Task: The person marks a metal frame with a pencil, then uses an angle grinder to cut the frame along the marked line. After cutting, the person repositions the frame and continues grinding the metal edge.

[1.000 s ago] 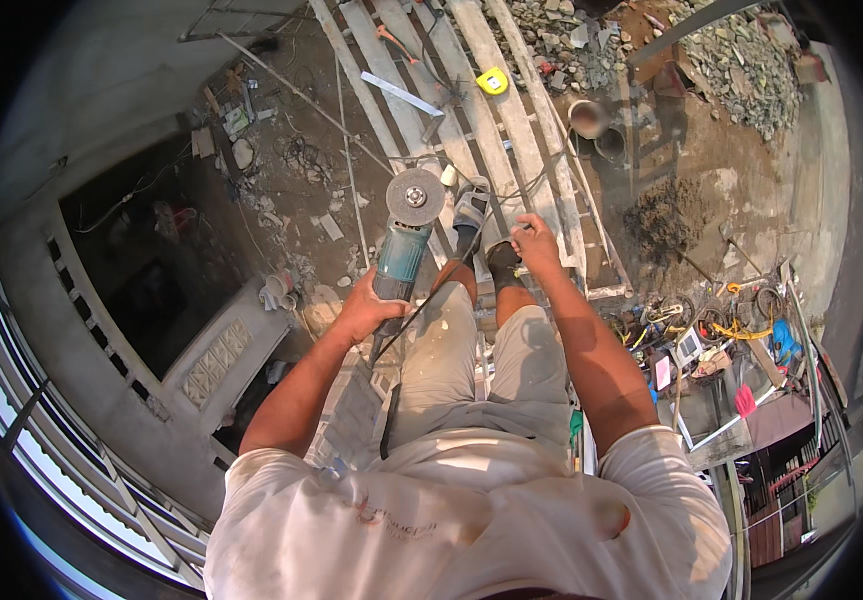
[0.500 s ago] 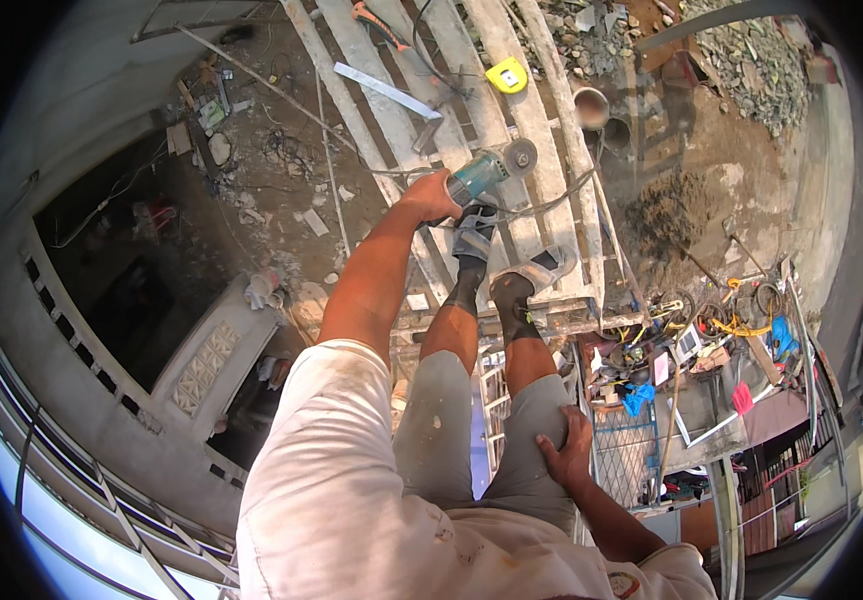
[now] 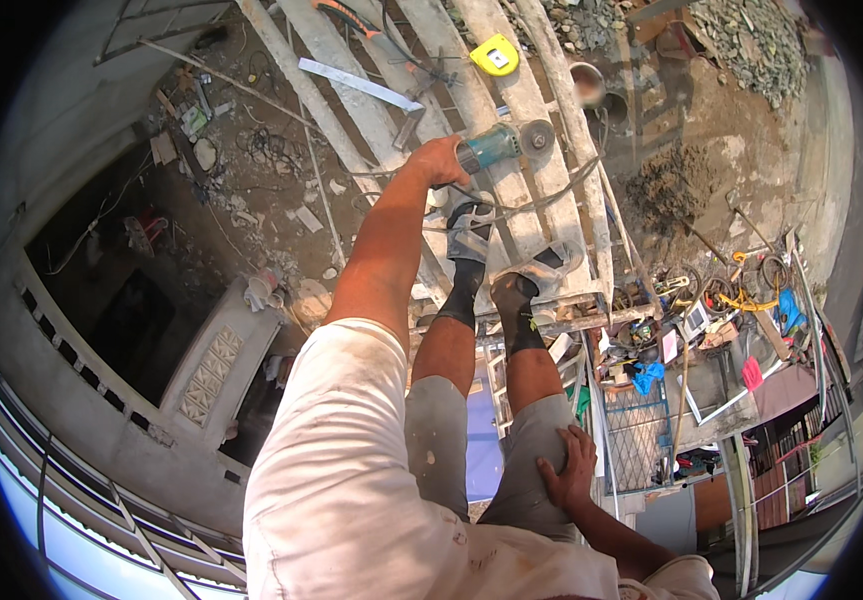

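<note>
My left hand is closed around the rear of a teal angle grinder. The grinder's dark disc points right, over the pale, stained boards of a raised platform. From the hand, a dark cord loops across the boards. My right hand lies on my right thigh with its fingers apart, holding nothing. Beyond the grinder are a metal try square, a yellow tape measure and a tool with an orange and black handle.
My feet stand on the boards just nearer than the grinder, with gaps between the slats. Far below lies ground with rubble and round pipes. A yellow bicycle and clutter are at right. A concrete wall rises at left.
My left hand has shifted the grinder a little to the right and away over the boards. The whole view has moved slightly. My right hand stays on the thigh.
</note>
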The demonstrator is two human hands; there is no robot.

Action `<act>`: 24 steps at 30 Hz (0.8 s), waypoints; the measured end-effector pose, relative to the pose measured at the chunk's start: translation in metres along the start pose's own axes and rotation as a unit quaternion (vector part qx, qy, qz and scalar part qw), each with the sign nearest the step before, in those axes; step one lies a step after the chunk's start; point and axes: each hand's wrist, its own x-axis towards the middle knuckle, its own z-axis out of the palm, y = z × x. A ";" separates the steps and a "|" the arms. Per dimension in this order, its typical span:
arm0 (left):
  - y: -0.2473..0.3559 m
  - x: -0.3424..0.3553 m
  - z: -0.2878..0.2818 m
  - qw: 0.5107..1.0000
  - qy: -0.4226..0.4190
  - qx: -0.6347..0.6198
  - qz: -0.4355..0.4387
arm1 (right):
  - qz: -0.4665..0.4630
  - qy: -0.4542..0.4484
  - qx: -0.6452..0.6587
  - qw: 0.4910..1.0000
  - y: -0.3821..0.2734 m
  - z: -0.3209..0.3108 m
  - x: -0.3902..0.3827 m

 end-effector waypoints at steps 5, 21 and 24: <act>0.006 0.000 -0.001 0.995 0.051 0.069 -0.044 | 0.002 -0.002 -0.015 1.000 -0.001 0.006 0.002; 0.027 -0.095 -0.025 0.993 0.063 -0.051 -0.090 | -0.175 0.079 -0.020 0.981 0.008 -0.010 0.008; 0.035 -0.143 -0.036 0.985 0.085 -0.138 -0.060 | -0.206 0.093 -0.025 0.974 -0.003 -0.017 0.012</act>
